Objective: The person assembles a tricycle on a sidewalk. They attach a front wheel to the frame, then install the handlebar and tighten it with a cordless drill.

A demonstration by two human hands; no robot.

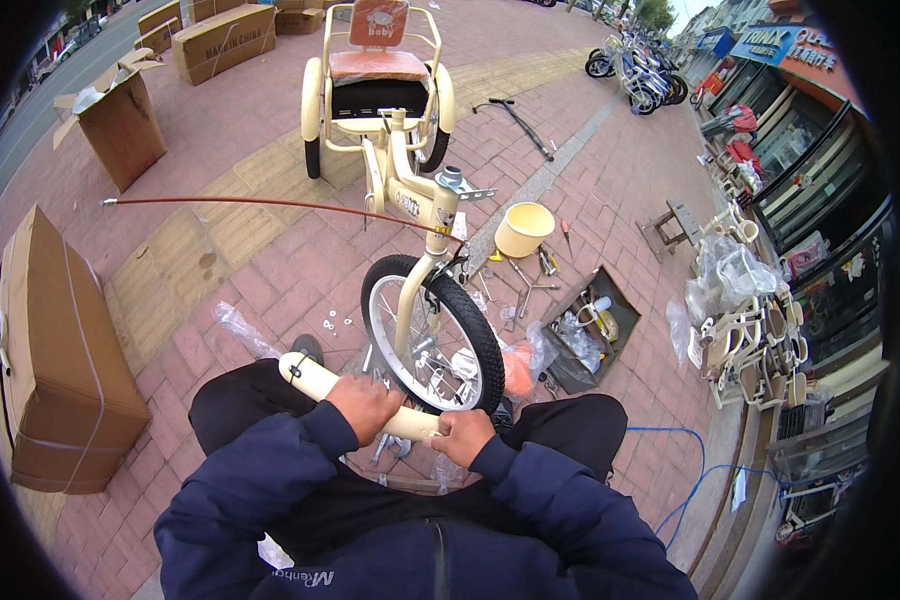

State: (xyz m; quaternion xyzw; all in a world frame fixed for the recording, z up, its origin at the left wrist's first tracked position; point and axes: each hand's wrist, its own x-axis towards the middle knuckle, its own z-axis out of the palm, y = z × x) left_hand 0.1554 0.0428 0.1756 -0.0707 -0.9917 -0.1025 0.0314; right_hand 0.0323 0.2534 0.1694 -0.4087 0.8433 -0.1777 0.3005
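Note:
A curved cream mudguard (310, 377) lies across my lap, its far left end showing a small dark fitting. My left hand (364, 408) wraps over its middle, and my right hand (461, 436) grips its right end. Just ahead stands a cream tricycle (437, 205) with no handlebar on its steering tube. Its front wheel (480, 335) sits between my knees, close to my right hand. From the front brake a reddish cable (270, 202) sticks out far to the left.
Right of the wheel are a yellow bucket (524, 230), loose hand tools and a dark metal toolbox (610, 325). A handlebar (522, 128) lies farther off. Large cardboard boxes (55, 360) stand at left. Bagged cream parts (750, 330) and a blue hose (703, 470) are at right.

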